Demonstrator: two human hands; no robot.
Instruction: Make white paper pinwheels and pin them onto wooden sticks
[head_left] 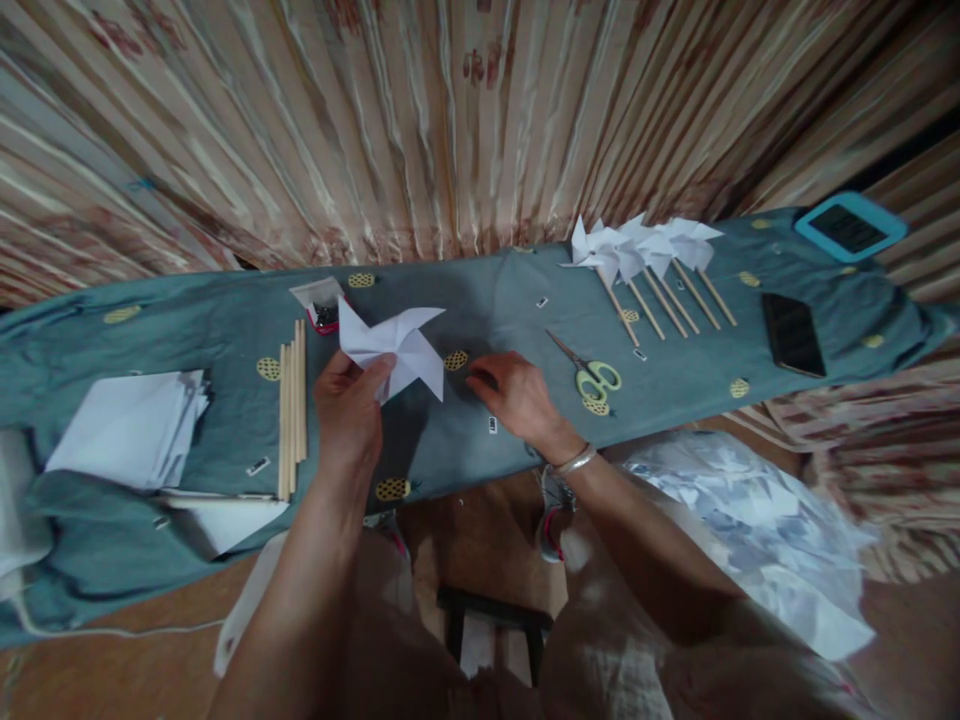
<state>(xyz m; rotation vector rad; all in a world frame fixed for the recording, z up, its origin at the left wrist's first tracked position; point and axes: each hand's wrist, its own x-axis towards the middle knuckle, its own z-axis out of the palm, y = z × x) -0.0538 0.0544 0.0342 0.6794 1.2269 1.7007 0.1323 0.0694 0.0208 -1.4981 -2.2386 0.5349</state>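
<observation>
My left hand (351, 410) pinches a white paper pinwheel (409, 345) near its middle, thumb on top, and holds it over the cloth-covered table. No stick shows on this pinwheel. To its right, apart from the paper, my right hand (517, 395) hovers with curled fingers and the thumb close to the index finger; anything between them is too small to make out. Behind the pinwheel's left side stands a small red box (324, 318) with dark contents and a pale flap. Left of my left hand lie several wooden sticks (292, 410).
Green-handled scissors (596, 378) lie right of my right hand. Finished pinwheels (652, 250) on sticks rest at the back right, near a phone (793, 333) and a blue-framed clock (851, 228). A paper stack (124, 425) sits left. A bag of white paper pieces (757, 530) stands below the front edge.
</observation>
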